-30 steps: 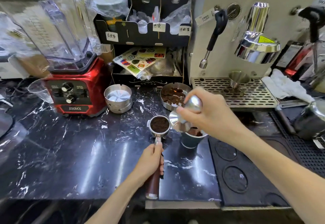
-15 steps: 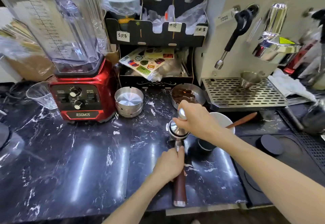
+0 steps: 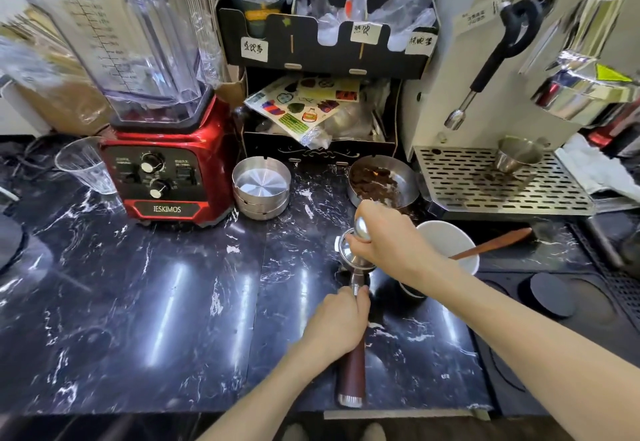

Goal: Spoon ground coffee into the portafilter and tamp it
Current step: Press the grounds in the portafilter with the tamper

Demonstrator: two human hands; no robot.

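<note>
The spooning looks done; tamping is under way. The portafilter (image 3: 353,305) lies on the dark marble worktop (image 3: 138,302), basket away from the person. The right hand (image 3: 388,243) closes round the tamper (image 3: 353,250), pressing it into the basket; the left hand (image 3: 337,328) wraps the handle, steadying it.

A black marble-patterned counter (image 3: 156,302) carries a red blender (image 3: 162,166), a clear glass (image 3: 85,165) at its left, stacked steel tins (image 3: 261,186), a steel dish of coffee grounds (image 3: 382,180), a white cup (image 3: 446,250), the portafilter (image 3: 353,354) and the espresso machine (image 3: 502,94).
</note>
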